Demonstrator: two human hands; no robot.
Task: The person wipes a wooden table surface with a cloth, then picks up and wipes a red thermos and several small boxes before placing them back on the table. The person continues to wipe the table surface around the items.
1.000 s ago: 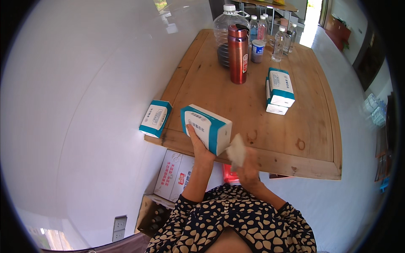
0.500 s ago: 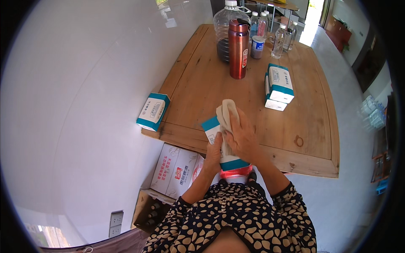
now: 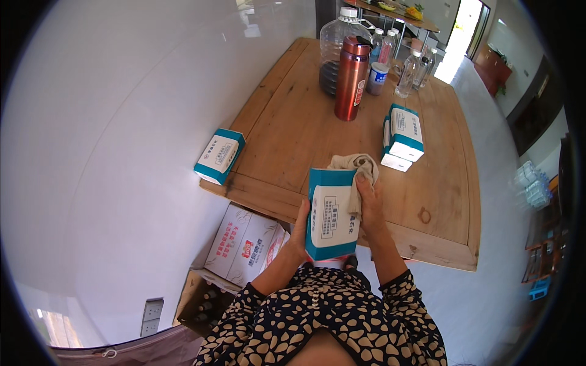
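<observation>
Held up over the near edge of the table is a white and teal tissue box [image 3: 331, 216], one broad printed face toward me. My left hand [image 3: 298, 230] grips its left side, the fingers partly hidden behind it. A crumpled beige cloth [image 3: 353, 163] lies over the box's upper right corner and edge. My right hand [image 3: 372, 206] is closed on that cloth and presses it against the box's right side. Similar tissue boxes [image 3: 405, 129] are stacked on the table to the right, and another tissue box [image 3: 220, 157] rests at the table's left corner.
On the wooden table [image 3: 278, 152] stand a red flask [image 3: 351, 82], a large clear jug [image 3: 332, 46], a blue and white can [image 3: 377, 79] and several bottles [image 3: 405, 76]. Below the left edge are a white carton [image 3: 235, 244] and an open box of dark bottles [image 3: 204, 305]. A white wall [image 3: 122, 152] runs along the left.
The tissue box has been turned and raised more upright, with its broad face now toward me. The cloth has shifted from its face to its upper right edge, with my right hand still on it.
</observation>
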